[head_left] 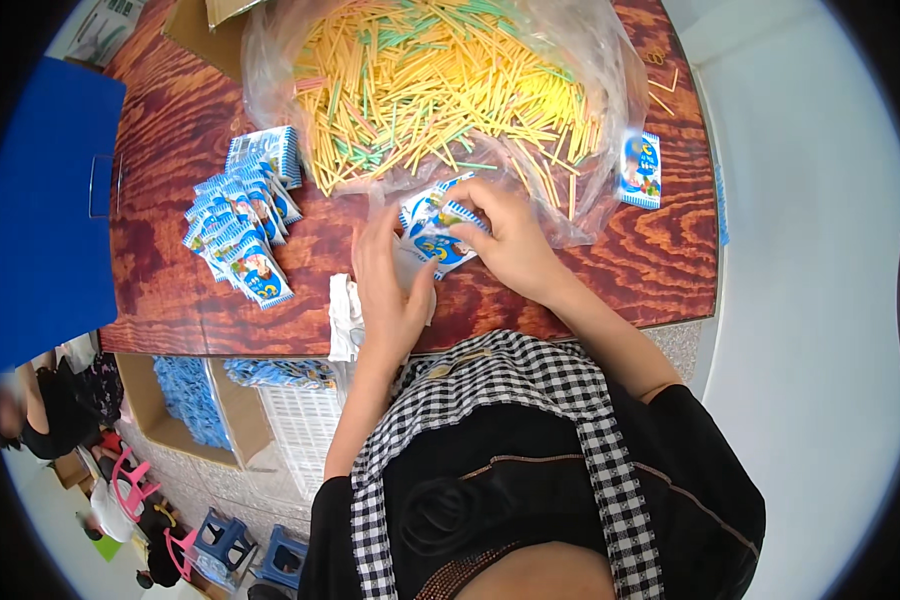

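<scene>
Both my hands are over the table's near side, around a small blue-and-white packet (432, 238). My right hand (515, 240) pinches its right side between thumb and fingers. My left hand (383, 275) lies along its left side, thumb near the lower edge, fingers stretched out. Whether the packet is one or two overlapping ones I cannot tell. Just beyond it lies a clear plastic bag (625, 110), spread wide around a heap of thin yellow, green and pink sticks (440, 80). Under my left wrist is a crumpled white cloth or wrapper (344, 318).
Fanned packets (240, 235) lie on the left, and a single packet (640, 170) on the right. A blue panel (50, 200) borders the table's left side. Below stand a cardboard box (175, 440) and a white crate (295, 430). Other people sit at lower left near blue stools (225, 538).
</scene>
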`<state>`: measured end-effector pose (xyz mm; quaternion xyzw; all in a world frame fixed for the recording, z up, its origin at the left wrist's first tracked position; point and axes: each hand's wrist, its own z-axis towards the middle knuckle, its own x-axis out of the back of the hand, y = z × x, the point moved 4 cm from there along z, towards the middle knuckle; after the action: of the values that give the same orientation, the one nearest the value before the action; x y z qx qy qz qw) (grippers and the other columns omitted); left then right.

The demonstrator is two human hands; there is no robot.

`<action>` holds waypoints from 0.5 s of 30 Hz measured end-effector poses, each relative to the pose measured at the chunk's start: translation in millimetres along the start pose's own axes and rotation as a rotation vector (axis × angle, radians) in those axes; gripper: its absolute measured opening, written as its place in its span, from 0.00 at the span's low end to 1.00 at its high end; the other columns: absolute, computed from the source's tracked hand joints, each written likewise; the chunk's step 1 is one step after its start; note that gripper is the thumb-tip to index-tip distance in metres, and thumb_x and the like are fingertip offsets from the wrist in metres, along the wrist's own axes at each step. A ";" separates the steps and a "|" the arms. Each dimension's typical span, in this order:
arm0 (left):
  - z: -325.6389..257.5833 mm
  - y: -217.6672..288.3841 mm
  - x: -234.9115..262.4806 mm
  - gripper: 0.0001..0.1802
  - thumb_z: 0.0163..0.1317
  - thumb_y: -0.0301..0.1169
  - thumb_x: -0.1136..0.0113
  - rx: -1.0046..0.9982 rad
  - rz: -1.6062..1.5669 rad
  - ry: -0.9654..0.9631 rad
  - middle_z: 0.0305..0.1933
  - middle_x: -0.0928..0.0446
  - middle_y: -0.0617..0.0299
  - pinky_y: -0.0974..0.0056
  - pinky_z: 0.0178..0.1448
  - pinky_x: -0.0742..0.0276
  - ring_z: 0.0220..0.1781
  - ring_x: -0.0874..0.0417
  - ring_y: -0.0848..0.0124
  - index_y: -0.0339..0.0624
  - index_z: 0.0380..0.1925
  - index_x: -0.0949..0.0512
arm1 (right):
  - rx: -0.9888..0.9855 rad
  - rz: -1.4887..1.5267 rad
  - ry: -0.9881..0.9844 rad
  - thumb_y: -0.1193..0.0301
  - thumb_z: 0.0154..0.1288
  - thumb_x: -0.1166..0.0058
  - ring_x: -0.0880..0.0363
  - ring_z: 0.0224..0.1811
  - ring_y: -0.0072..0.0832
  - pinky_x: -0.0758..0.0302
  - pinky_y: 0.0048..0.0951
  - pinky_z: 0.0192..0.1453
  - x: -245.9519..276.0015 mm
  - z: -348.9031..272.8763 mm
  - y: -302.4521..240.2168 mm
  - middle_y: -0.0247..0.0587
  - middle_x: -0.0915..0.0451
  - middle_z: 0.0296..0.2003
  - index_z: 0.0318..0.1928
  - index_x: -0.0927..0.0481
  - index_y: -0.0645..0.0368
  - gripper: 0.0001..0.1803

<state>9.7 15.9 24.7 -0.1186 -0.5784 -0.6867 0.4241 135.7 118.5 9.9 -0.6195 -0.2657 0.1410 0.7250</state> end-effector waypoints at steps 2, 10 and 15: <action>3.6 2.3 1.0 0.23 0.51 0.23 0.36 -0.028 -0.044 0.000 0.50 0.25 0.50 0.52 0.64 0.35 0.56 0.26 0.53 0.38 0.50 0.27 | 0.029 0.011 -0.024 0.79 0.57 0.40 0.27 0.32 0.22 0.32 0.27 0.34 -0.3 -1.8 -6.7 0.38 0.23 0.31 0.31 0.25 0.64 0.06; 15.5 -23.2 -15.7 0.07 0.54 0.24 0.33 0.293 -0.532 -0.084 0.29 0.26 0.59 0.68 0.37 0.31 0.31 0.26 0.71 0.34 0.29 0.23 | 0.344 -0.254 0.208 0.78 0.57 0.40 0.29 0.26 0.30 0.35 0.29 0.31 12.0 2.3 -25.7 0.38 0.29 0.22 0.29 0.21 0.64 0.03; 16.7 -25.4 -6.6 0.06 0.57 0.24 0.36 0.297 -0.614 -0.189 0.28 0.26 0.62 0.70 0.36 0.32 0.31 0.27 0.76 0.33 0.28 0.23 | 0.371 -0.224 0.071 0.77 0.58 0.40 0.29 0.27 0.34 0.34 0.30 0.32 13.6 9.1 -27.4 0.40 0.28 0.24 0.28 0.21 0.63 0.04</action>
<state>-10.1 33.1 7.8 0.0605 -0.7173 -0.6766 0.1551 138.3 127.9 40.2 -0.4466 -0.2768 0.0842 0.8467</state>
